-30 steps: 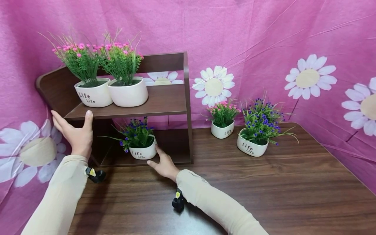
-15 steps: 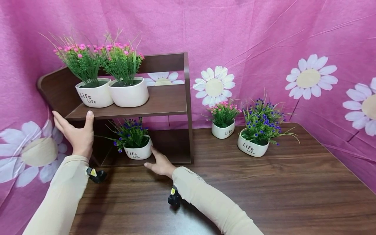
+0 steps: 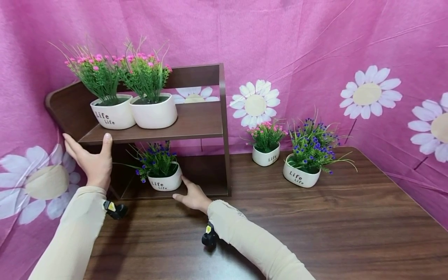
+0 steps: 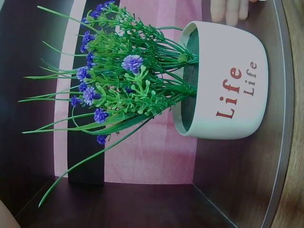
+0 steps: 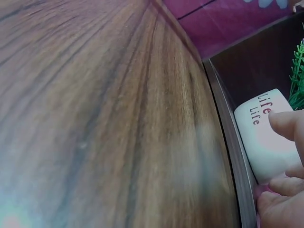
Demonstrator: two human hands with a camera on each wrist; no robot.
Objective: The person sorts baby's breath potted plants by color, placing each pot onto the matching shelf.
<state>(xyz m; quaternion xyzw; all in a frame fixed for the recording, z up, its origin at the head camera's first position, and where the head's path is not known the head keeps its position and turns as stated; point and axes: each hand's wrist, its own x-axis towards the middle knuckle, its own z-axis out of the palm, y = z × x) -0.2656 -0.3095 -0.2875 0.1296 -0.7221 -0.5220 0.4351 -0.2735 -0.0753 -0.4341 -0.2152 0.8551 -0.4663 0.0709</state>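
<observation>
Fingers [image 3: 186, 183] of the right hand [image 3: 194, 197] stand spread, curled round nothing, at the right side of a glossy white oval pot [image 3: 165, 179] with purple-blue flowers in the head view. That pot has slid left along the lower level of a dark brown wooden shelf unit [image 3: 226, 167], leaving more room to its right. The left hand [image 3: 93, 165], fingers wide, is at the unit's left front edge.

Left wrist view: lettering [image 4: 229, 92] reads "Life Life", larger word in red.

Right wrist view: same words, right thumb [image 5: 284, 124] just beside.

Room right of lower pot [image 3: 163, 182], upper shelf [image 3: 197, 120] overhead, depth behind unclear
</observation>
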